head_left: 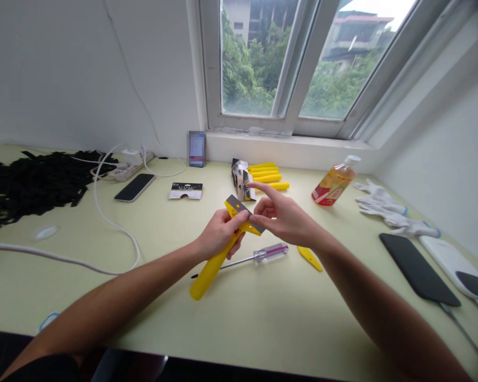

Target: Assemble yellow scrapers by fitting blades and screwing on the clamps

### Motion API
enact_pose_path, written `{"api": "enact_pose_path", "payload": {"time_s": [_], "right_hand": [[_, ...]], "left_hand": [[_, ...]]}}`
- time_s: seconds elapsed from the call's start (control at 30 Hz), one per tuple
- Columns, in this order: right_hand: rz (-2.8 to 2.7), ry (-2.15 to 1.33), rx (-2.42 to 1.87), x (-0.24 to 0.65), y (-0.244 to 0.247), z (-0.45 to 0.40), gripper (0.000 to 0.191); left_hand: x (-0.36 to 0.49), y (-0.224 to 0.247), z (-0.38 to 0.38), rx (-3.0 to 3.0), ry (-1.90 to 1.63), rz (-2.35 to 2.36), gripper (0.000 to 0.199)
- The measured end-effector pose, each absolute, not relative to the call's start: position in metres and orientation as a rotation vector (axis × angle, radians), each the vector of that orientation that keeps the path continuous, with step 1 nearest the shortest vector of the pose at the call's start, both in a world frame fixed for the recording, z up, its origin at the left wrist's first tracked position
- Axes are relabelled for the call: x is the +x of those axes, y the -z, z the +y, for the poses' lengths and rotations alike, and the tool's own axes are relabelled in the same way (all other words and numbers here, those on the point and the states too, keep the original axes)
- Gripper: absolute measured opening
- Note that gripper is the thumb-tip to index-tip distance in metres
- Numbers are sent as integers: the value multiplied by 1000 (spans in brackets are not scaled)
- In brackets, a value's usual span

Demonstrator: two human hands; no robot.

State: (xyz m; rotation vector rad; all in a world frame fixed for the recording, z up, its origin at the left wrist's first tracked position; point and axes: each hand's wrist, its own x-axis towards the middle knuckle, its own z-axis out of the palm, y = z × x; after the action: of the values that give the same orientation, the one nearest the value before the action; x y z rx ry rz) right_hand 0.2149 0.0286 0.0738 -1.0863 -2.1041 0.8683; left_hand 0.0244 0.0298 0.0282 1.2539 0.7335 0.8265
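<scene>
My left hand (219, 233) is shut around the neck of a yellow plastic razor scraper (213, 269), whose long handle slants down toward me. A grey metal blade (239, 207) sits along the scraper's yellow head, tilted up and to the right. My right hand (283, 216) hovers beside the head with its fingers apart. Its lower fingertips reach the blade's right end, and its index finger points away from me. A clear-handled screwdriver (262, 255) lies on the desk below both hands, partly hidden under the scraper handle.
Several yellow handles (266, 172) and packaged blades (242, 183) lie behind my hands. A yellow plastic piece (309, 258), an orange bottle (334, 181), white gloves (390, 209), a black phone (134, 187), a power strip (123, 171) and black strips (32, 185) also sit on the desk.
</scene>
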Motion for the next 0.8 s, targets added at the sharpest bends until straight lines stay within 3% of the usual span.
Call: {"api": "enact_pose_path", "payload": {"time_s": [0.8], "right_hand": [[-1930,-1005,-1079,205,-65,28,42]], "left_hand": [[27,-29,27,1234,-911,802,49]]}}
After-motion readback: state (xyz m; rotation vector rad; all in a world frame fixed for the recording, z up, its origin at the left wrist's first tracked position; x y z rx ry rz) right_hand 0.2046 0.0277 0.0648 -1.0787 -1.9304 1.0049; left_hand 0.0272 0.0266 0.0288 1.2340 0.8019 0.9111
